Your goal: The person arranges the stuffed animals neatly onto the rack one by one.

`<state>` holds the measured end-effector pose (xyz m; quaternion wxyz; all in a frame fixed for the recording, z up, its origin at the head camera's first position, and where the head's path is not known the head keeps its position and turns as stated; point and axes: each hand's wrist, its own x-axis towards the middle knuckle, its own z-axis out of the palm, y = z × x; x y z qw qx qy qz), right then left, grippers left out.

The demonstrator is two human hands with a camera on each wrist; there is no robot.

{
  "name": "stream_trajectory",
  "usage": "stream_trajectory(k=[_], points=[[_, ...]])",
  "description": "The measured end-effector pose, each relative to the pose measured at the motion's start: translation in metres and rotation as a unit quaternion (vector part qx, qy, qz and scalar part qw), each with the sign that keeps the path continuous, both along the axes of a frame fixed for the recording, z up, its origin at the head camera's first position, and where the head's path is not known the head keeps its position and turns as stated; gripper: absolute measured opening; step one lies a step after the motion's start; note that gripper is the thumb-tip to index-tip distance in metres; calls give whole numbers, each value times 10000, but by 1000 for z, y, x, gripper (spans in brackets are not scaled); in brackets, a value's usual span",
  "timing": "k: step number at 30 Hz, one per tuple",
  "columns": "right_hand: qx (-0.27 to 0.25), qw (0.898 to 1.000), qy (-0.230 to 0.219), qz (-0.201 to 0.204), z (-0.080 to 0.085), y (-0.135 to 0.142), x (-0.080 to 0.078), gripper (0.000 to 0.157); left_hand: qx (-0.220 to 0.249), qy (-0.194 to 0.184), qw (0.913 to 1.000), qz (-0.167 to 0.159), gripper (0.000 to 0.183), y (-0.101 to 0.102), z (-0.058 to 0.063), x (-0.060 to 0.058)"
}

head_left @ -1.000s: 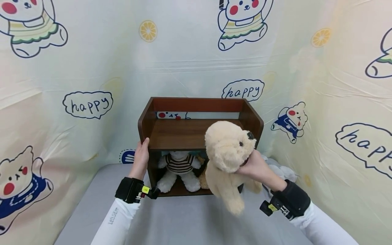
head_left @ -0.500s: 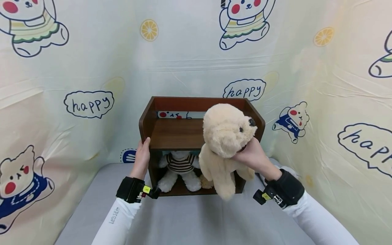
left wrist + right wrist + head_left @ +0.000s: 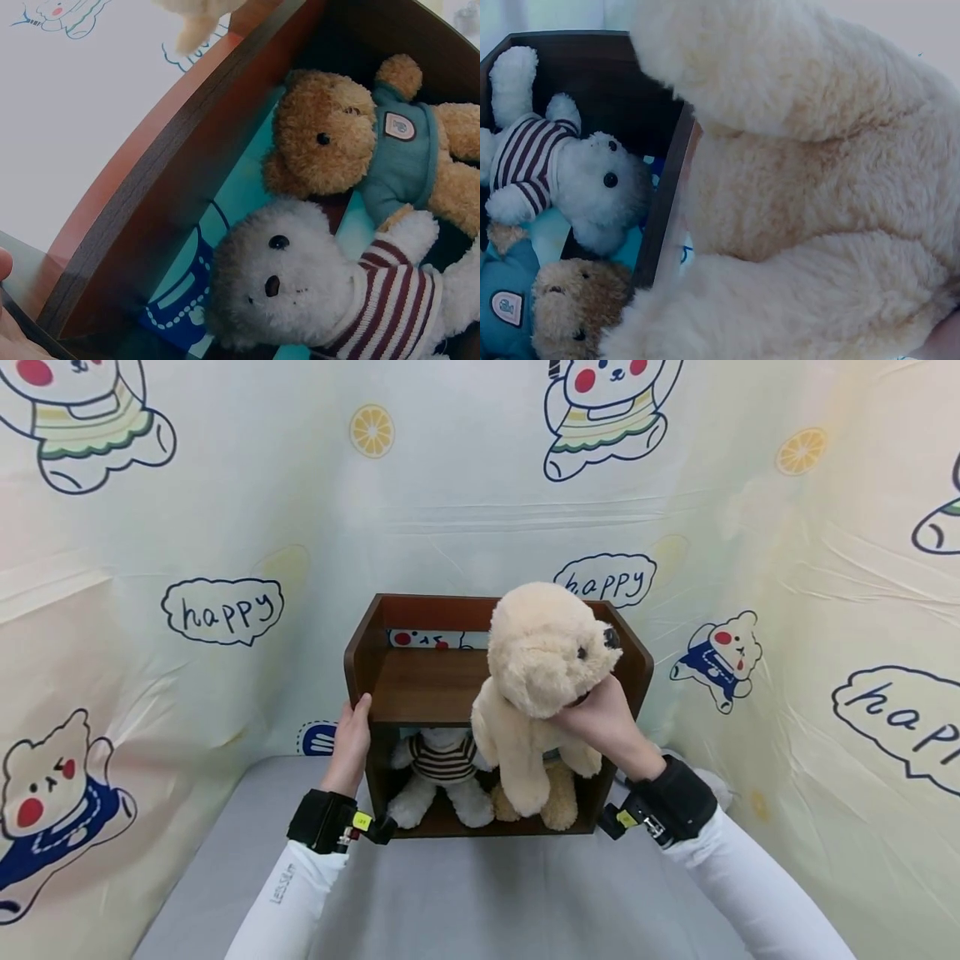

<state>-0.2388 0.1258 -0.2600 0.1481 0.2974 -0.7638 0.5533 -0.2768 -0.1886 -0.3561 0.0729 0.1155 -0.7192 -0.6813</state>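
Head view: The right hand (image 3: pixel 603 718) grips a cream plush dog (image 3: pixel 536 652) beneath its head, holding it in front of the wooden shelf unit (image 3: pixel 427 685). The left hand (image 3: pixel 350 743) rests on the unit's left side edge; whether its fingers curl round the panel cannot be told from this angle. A white bear (image 3: pixel 442 764) in a striped top and a brown bear (image 3: pixel 561 802) sit in the lower compartment. The unit stands on a grey-covered tabletop (image 3: pixel 480 902).

Left wrist view: Both bears are seated side by side, the brown one in a teal top. Cream fur shows beyond the upper board.

Right wrist view: The dog's underside and limbs fill most of the frame. Judged on this evidence, two toys are stowed below; the dog is lifted but not yet shelved.
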Motion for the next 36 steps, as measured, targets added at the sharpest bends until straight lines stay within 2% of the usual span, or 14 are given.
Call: stream_trajectory(k=[6,12,25,36], points=[[-18,9990,-257,-361,14,-17,3,63,58,137,9999,-30,64,0,1,0],[-176,9988,-126,-450,26,-35,-2,63,73,76,9999,-28,65,-1,1,1],[-998,9942,310,-235,23,-61,-23,59,52,55,10000,-5,64,0,2,1],[-1352,9883,349,-615,18,-85,-41,59,-7,2,10000,-40,66,0,2,2]])
